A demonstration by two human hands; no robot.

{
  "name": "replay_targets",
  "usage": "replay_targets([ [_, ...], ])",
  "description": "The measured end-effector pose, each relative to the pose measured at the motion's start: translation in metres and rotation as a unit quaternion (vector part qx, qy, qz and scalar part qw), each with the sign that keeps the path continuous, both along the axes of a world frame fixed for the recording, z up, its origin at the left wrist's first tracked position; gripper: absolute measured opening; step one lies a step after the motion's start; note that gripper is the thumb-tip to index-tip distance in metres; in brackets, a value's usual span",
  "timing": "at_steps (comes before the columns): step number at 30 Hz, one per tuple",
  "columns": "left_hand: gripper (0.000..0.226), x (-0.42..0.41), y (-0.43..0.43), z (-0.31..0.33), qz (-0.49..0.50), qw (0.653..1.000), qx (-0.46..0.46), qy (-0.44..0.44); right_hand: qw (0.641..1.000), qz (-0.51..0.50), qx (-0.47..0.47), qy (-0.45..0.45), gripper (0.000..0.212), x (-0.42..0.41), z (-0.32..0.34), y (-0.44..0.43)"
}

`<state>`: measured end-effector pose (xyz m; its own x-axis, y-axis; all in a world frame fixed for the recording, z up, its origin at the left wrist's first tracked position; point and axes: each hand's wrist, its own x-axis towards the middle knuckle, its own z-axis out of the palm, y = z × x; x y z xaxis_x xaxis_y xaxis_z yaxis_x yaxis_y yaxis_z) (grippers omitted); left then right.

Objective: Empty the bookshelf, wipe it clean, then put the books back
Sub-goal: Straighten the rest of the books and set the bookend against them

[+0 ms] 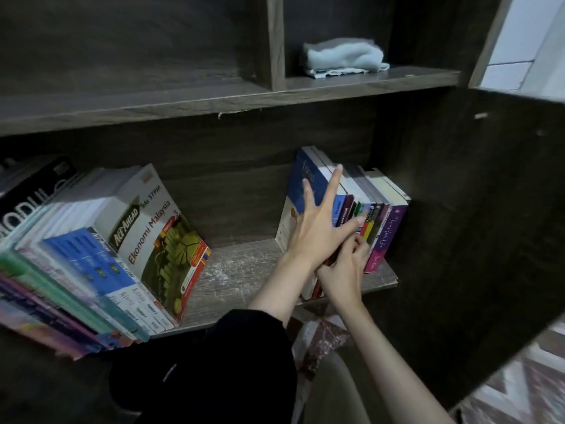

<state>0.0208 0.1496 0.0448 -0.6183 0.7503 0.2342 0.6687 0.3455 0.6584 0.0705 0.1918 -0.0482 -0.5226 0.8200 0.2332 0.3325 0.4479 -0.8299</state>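
1. Bookshelf (214, 99): dark wood-grain. Two levels are in view, and the upper one is split by an upright divider.
2. Cloth (342, 58): light blue and bunched. It lies in the upper right compartment, at about 1 o'clock from the view centre, with no hand on it.
3. Lower shelf board (238, 270): books still stand at both ends. The bare strip between them shows pale dust or scuff marks.
4. Large book group (91, 255): at 8–9 o'clock, spines out, all leaning with tops toward 1 o'clock. The outermost is the Ekonomi Malaysia book (159, 240), cover facing the gap.
5. Small book group (382, 215): at 3 o'clock of the gap, packed against the shelf's right side wall and roughly upright. The blue book (308, 185) is the leftmost, its cover facing the gap.
6. Left hand (318, 234): fingers straight and fanned, pressed flat on the blue book's cover. The thumb reaches across the neighbouring spines toward 3 o'clock.
7. Right hand (345, 270): directly at 6 o'clock of the left hand and touching it. Its fingers curl onto the lower spines of the small book group and grip them. I can't tell exactly how many books it has.
8. Black sleeve (229, 362): on the left arm, at 6 o'clock. The right forearm is bare.
9. Patterned floor (526, 387): at 4–5 o'clock, outside the shelf's side wall.
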Motion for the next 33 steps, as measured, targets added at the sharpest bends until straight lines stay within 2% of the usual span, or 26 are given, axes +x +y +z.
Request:
replay_targets([
  [2,0.090,-0.007,0.003,-0.002,0.009,0.998,-0.041,0.050,1.000,-0.013,0.016,-0.002,0.089,-0.001,-0.002,-0.006],
  [4,0.092,-0.017,0.001,-0.008,0.024,0.997,-0.015,0.073,0.998,-0.008,0.059,0.000,0.087,-0.001,-0.001,-0.011],
  [8,0.084,-0.025,-0.015,-0.014,0.049,0.996,0.049,0.046,0.992,0.110,0.057,0.003,0.092,-0.003,-0.010,-0.012],
  [12,0.078,-0.023,-0.035,-0.016,0.042,0.995,0.090,0.013,0.969,0.232,-0.024,-0.084,0.106,-0.005,-0.028,-0.019],
  [19,0.070,-0.042,-0.085,-0.022,0.120,0.979,0.163,-0.014,0.954,0.287,-0.006,-0.083,0.107,-0.033,-0.040,-0.051],
  [28,0.071,-0.072,-0.163,-0.024,0.221,0.958,0.185,0.014,0.910,0.406,-0.036,-0.075,0.102,-0.073,-0.039,-0.113],
  [33,0.072,-0.087,-0.207,-0.017,0.275,0.950,0.145,0.041,0.883,0.462,-0.016,-0.083,0.105,-0.101,-0.039,-0.153],
])
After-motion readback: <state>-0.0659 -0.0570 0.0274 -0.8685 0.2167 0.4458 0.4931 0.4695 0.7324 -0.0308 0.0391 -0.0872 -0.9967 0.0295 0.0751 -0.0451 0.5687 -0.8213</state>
